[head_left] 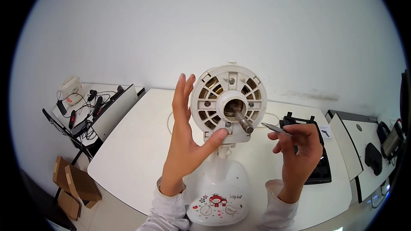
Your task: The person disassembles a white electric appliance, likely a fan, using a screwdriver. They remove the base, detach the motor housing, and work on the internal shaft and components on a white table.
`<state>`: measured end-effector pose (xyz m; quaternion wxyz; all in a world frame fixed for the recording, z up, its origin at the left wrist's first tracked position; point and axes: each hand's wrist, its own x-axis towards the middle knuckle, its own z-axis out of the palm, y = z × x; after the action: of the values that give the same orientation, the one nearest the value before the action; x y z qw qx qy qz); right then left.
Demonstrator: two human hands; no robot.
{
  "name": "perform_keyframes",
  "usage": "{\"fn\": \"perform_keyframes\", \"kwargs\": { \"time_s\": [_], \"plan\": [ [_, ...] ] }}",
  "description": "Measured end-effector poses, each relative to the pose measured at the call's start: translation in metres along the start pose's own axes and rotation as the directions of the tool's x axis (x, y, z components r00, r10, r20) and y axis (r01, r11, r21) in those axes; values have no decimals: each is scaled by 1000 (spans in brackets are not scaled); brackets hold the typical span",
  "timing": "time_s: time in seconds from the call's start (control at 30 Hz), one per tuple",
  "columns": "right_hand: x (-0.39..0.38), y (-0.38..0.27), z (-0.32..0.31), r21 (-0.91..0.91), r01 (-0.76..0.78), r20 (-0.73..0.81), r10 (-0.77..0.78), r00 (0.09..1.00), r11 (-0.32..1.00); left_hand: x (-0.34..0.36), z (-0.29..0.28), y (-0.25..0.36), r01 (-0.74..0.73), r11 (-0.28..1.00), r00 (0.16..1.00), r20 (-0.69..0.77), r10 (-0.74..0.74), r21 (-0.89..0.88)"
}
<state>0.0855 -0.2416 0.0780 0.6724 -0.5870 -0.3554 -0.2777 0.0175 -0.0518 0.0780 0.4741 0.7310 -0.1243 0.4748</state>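
A white desk fan with its blades off stands before me; its round motor housing (199,110) has slots, several screws and a metal shaft (244,123) sticking out of the centre. My left hand (184,139) is at the housing's left side, fingers stretched upward and thumb lying over its lower front rim. My right hand (299,147), right of the shaft, pinches a slim, pointed grey metal tool (273,128). Its tip points left toward the housing, apart from the shaft; its exact kind is unclear. Beneath, the fan's base (218,214) carries printed cartoon figures and two round knobs.
The fan stands on a white table (128,158). Behind my right hand lies an open black tool case (319,173), partly hidden. A side table at left holds tangled black cables (87,115) and a white appliance (72,89). Cardboard boxes (81,184) stand on the floor at left.
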Motion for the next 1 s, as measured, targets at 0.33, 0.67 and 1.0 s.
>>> {"fn": "perform_keyframes", "kwargs": {
  "time_s": [0.33,0.67,1.0],
  "plan": [
    [2,-2,0,-155,158,-52,-167,985,975,2,-1,-1,211,957,974,121,-190,-198],
    [-4,-9,-8,-255,283,4,-292,956,925,-1,1,-4,-17,987,970,236,55,-158],
    [-9,-7,0,-298,362,43,-366,930,884,-3,-9,-2,-123,992,977,180,114,37]
  ]
}}
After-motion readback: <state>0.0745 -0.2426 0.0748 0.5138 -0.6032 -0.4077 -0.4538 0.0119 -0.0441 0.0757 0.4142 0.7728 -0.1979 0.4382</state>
